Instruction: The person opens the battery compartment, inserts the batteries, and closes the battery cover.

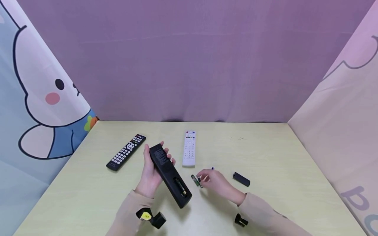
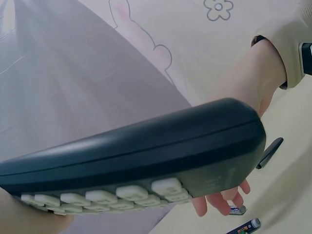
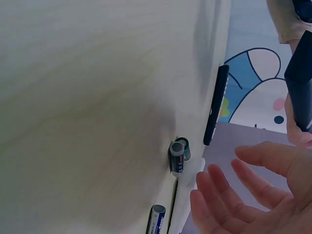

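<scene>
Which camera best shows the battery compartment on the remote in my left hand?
The head view: the battery compartment is uncovered, with a battery inside. The left wrist view shows the black remote side-on, with buttons; the right wrist view, only part of it. Neither shows the compartment.

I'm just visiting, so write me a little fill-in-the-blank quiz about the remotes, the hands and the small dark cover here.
1. Inside the opened remote in the left hand, a ____ is visible.
2. In the head view, the black remote on the table lies to the ____ of the white remote.
3. In that view, the small dark cover lies to the ____ of the right hand.

Missing words: battery; left; right
</scene>
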Available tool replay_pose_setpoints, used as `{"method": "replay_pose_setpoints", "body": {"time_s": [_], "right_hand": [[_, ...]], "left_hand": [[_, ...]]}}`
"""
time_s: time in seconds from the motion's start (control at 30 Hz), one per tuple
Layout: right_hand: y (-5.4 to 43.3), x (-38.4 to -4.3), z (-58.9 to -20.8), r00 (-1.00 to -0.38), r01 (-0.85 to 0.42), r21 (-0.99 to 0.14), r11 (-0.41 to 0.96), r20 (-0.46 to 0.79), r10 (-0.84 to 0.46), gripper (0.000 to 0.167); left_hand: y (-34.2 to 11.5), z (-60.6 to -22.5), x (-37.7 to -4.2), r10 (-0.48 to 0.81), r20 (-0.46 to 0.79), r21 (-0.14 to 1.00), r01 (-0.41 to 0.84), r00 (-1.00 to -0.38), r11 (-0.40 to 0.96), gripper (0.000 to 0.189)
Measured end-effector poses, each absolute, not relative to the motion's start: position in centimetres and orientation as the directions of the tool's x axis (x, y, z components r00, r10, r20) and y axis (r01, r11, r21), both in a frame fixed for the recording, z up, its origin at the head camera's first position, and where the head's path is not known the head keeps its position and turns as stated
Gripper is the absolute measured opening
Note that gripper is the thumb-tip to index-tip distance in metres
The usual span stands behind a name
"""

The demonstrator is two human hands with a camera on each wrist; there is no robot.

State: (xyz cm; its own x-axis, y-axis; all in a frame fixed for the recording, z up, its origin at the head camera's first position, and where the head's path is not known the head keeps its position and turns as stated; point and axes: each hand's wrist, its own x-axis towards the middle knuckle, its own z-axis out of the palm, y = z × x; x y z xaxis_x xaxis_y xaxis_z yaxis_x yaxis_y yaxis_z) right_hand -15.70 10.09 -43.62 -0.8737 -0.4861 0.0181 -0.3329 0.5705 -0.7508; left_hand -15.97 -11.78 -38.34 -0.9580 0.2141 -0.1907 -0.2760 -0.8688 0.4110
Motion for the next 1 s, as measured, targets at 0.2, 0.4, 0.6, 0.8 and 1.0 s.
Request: {"method": "replay_pose_setpoints", "body": {"time_s": [0.2,0.4,0.6,0.8,1.0], "right_hand": [[9.3,-16.3,-44.0,-0.869,-0.356,-0.699,0.620,0.004,-0.495,0.023],[8.7,-16.8,-44.1,-0.862,-0.380,-0.656,0.652,-0.004,-0.507,0.023],[8.1,-17.2,-44.1,-0.860,-0.384,-0.623,0.682,-0.029,-0.510,0.026],[7.6,-17.7,-44.2,-0.868,-0.376,-0.573,0.728,-0.058,-0.493,0.027],[7.3,-17.9,-44.5,-0.872,-0.366,-0.550,0.750,-0.080,-0.484,0.026]], "left_hand": [[-11.8,-38.4,-16.0,0.209,-0.199,0.414,-0.276,-0.957,-0.867,0.057],[-11.9,-38.5,-16.1,0.212,-0.197,0.417,-0.277,-0.957,-0.865,0.056],[-11.9,-38.4,-16.0,0.217,-0.198,0.418,-0.282,-0.956,-0.863,0.057],[-11.9,-38.3,-15.9,0.217,-0.198,0.423,-0.283,-0.956,-0.861,0.057],[-11.9,-38.4,-15.9,0.219,-0.190,0.422,-0.281,-0.957,-0.862,0.056]]}}
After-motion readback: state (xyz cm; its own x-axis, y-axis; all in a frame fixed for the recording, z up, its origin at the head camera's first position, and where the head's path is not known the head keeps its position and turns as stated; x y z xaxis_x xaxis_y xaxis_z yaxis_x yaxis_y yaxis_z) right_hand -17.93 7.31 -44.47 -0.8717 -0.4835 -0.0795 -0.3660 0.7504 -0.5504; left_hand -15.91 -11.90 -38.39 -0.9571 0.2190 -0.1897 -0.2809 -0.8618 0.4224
